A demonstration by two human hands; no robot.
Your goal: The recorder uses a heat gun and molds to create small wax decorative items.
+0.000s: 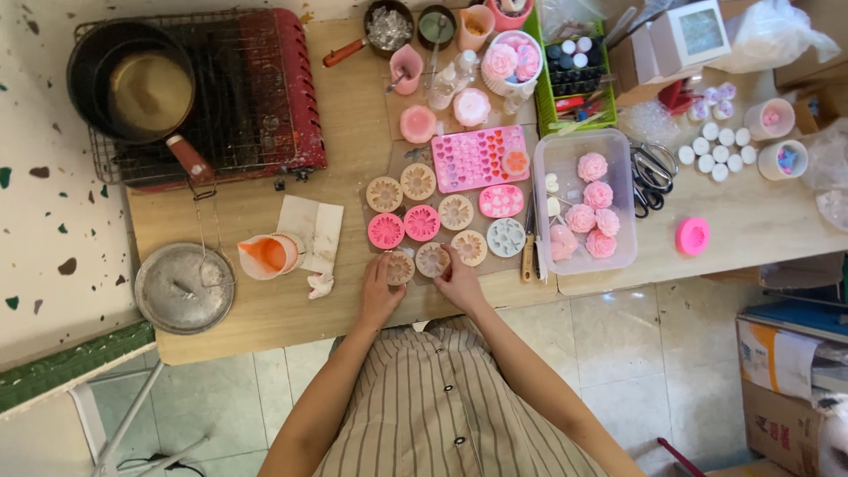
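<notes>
**Two round flower moulds held at the table edge**

Fingers of the right hand are curled narrowly around the rim of a round beige mould, and the left hand is closed in the same way on its neighbour, a second round mould. Both moulds lie at the near edge of the wooden table, in the lowest row of a group of moulds. For this handling to be done well, each soft mould should probably be kept flat and gripped by the rim only, so that the relief inside is not pressed out of shape; the neighbours stand very near and can be pushed easily.

Around them more round moulds are seen, some beige, some bright pink, each with a flower pattern that looks like flexible silicone. A flat pink tray with small hearts is placed behind them. To the right, a clear plastic box is filled with pink flower-shaped pieces of matte, waxy look. To the left, a translucent cup with orange content rests on a folded paper. Further left, a dull metal lid is laid, and a dark pan is set on a wire rack over a red burner.
</notes>
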